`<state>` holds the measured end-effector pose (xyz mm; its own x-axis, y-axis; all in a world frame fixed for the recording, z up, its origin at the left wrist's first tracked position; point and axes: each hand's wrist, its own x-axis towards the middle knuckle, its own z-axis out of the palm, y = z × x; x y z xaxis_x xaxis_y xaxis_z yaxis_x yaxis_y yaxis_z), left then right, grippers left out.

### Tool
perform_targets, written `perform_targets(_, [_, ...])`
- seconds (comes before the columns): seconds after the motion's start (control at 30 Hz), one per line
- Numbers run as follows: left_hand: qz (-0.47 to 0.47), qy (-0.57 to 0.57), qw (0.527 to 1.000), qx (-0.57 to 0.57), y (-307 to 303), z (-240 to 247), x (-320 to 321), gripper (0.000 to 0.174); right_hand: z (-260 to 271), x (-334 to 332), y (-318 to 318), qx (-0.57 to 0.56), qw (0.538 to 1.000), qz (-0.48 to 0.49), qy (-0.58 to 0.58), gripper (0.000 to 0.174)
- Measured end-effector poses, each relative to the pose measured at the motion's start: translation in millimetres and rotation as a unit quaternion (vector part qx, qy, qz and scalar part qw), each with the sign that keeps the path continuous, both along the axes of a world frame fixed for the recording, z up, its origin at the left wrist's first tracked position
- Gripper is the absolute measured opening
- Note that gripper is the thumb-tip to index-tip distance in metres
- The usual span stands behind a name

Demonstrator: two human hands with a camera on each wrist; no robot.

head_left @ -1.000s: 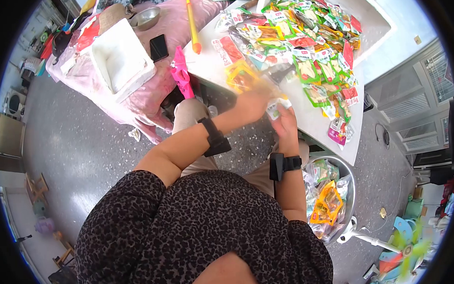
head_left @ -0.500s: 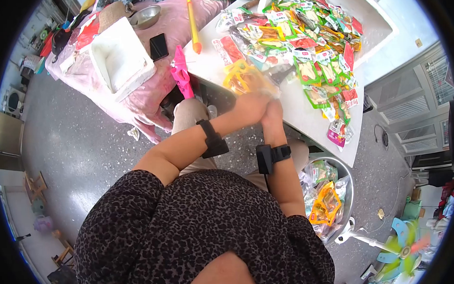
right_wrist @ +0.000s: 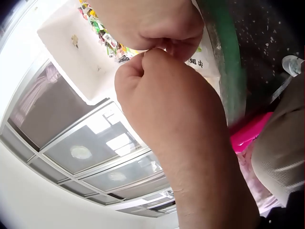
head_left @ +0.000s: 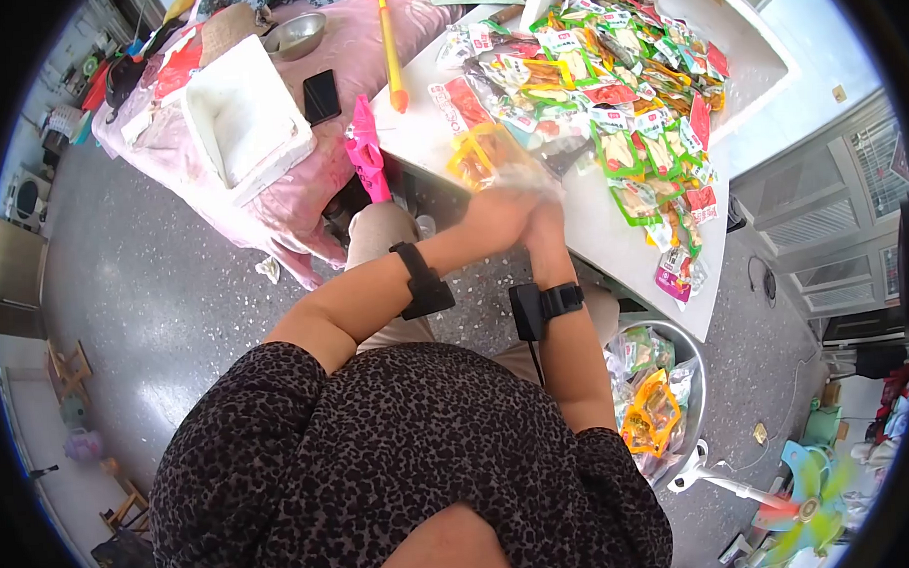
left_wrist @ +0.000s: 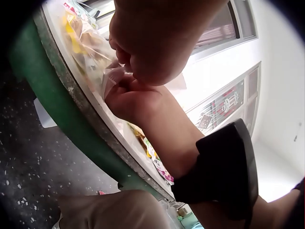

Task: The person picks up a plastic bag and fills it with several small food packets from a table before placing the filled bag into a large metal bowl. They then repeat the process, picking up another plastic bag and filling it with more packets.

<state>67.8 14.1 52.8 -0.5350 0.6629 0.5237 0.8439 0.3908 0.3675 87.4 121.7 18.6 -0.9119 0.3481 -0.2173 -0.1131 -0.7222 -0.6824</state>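
Your left hand point(head_left: 500, 218) and right hand point(head_left: 545, 227), slightly apart 1 s ago, now meet, fingers curled on the near, clear end of the bag point(head_left: 485, 151) at the edge of the table point(head_left: 612, 220). Work now seems centred on that bag's end, with the packets point(head_left: 620, 150) lying beyond.

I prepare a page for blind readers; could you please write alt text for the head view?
A person's left hand and right hand, close together, grip a clear-and-yellow plastic pack at the edge of a white table. Colourful packets are heaped to the right; more lie in a metal tub at the person's right.
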Motion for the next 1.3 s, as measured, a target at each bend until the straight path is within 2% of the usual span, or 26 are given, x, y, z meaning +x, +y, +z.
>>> perform_targets(0.07, [-0.008,0.005,1.000,0.000,-5,-2,-3,0.026,-10,4,9,0.019,0.998,0.045,0.037,0.023])
perform_targets(0.17, [-0.046,0.025,0.999,-0.002,-24,6,-2,0.035,7,23,20,0.054,0.998,0.022,-0.032,0.021])
perform_targets(0.2, [-0.049,0.033,0.998,-0.006,-29,4,-1,0.037,9,27,27,0.135,0.987,-0.003,-0.081,0.022])
perform_targets(0.27, [-0.058,0.051,0.997,-0.013,-34,1,0,0.041,12,30,43,0.293,0.938,-0.055,-0.175,0.026])
perform_targets(0.37, [-0.043,0.105,0.994,-0.004,-31,-6,2,0.039,12,27,51,0.364,0.897,-0.129,-0.215,0.033])
perform_targets(0.47, [-0.026,0.141,0.990,0.000,-22,-22,-2,0.037,14,17,51,0.370,0.898,-0.069,-0.230,0.038])
perform_targets(0.57, [-0.040,0.148,0.988,-0.011,-23,-24,-6,0.035,36,14,47,0.385,0.887,-0.005,-0.256,0.035])
perform_targets(0.67, [-0.069,0.125,0.989,-0.039,-28,-20,-11,0.032,26,9,55,0.416,0.877,0.028,-0.239,0.032])
perform_targets(0.77, [-0.077,0.130,0.988,-0.037,-36,-1,-17,0.030,40,13,53,0.330,0.928,0.032,-0.171,0.027])
perform_targets(0.87, [-0.112,0.083,0.988,0.071,-43,17,-35,0.026,63,14,59,0.206,0.971,0.089,-0.081,0.024])
perform_targets(0.9, [-0.140,0.077,0.982,0.104,-47,34,-40,0.021,73,12,59,0.205,0.971,0.102,-0.066,0.023])
perform_targets(0.97, [-0.113,-0.137,0.982,0.073,-50,69,-42,0.019,97,10,59,0.204,0.970,0.128,-0.033,0.022])
perform_targets(1.03, [-0.089,-0.311,0.946,0.027,-52,94,-52,0.020,125,12,51,0.331,0.934,0.126,-0.050,0.023])
perform_targets(1.1, [-0.136,-0.354,0.922,0.079,-49,98,-72,0.019,149,14,47,0.446,0.881,0.144,-0.064,0.027])
perform_targets(1.17, [-0.179,-0.411,0.888,0.105,-48,102,-77,0.018,142,11,56,0.548,0.826,0.127,-0.032,0.027])
perform_targets(1.2, [-0.168,-0.450,0.871,0.100,-48,108,-72,0.018,139,11,58,0.596,0.794,0.118,-0.017,0.028])
perform_targets(1.3, [-0.153,-0.547,0.818,0.094,-47,112,-65,0.017,127,21,57,0.542,0.835,0.091,0.018,0.028])
